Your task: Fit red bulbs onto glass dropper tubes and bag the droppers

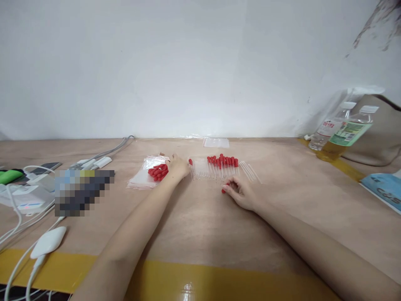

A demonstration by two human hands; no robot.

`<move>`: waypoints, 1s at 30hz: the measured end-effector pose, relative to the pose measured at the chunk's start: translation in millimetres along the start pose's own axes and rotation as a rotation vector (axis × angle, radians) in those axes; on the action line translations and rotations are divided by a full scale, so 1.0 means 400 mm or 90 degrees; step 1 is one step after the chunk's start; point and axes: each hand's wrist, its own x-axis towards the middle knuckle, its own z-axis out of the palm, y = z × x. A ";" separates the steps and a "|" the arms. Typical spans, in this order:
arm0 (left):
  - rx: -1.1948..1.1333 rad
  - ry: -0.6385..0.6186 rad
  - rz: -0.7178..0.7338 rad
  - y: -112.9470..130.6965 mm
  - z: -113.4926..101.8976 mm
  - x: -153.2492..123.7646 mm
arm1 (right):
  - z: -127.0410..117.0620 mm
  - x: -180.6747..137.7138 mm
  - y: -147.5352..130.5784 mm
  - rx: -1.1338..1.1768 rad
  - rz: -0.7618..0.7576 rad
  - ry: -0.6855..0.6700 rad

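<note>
My left hand [178, 166] reaches forward with curled fingers, resting beside a pile of red rubber caps [158, 172] that lies on clear plastic bags [140, 177]. My right hand [239, 192] lies on the table with its fingers pinched round a small red cap [223, 190]. Between and beyond the hands lies a row of clear glass droppers [216, 169], several of them fitted with red caps [223, 161]. What the left fingers hold, if anything, is hidden.
A stack of clear bags [216, 142] lies by the wall. Chargers, cables and a white mouse [47, 242] crowd the left side. Two plastic bottles [341, 127] lean at the right, with a blue packet [384, 192] near the right edge. Yellow tape [194, 280] runs along the near table edge.
</note>
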 end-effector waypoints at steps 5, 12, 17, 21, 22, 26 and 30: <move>-0.153 0.169 0.232 -0.028 0.006 -0.070 | 0.010 0.006 0.025 0.070 0.009 0.082; -0.367 0.185 0.519 -0.043 0.061 -0.191 | 0.009 0.005 0.023 -0.018 -0.061 0.090; -0.412 0.180 0.550 -0.029 0.071 -0.212 | 0.010 0.006 0.017 -0.084 -0.167 0.070; -0.416 0.149 0.521 -0.023 0.062 -0.210 | 0.009 0.005 0.015 -0.076 -0.160 0.049; -0.416 0.142 0.519 -0.023 0.061 -0.209 | 0.008 0.004 0.015 -0.076 -0.160 0.043; -0.410 0.120 0.528 -0.021 0.065 -0.206 | 0.012 0.002 0.009 -0.075 -0.165 0.031; -0.388 0.115 0.549 -0.020 0.072 -0.205 | 0.016 0.001 0.007 -0.077 -0.172 0.031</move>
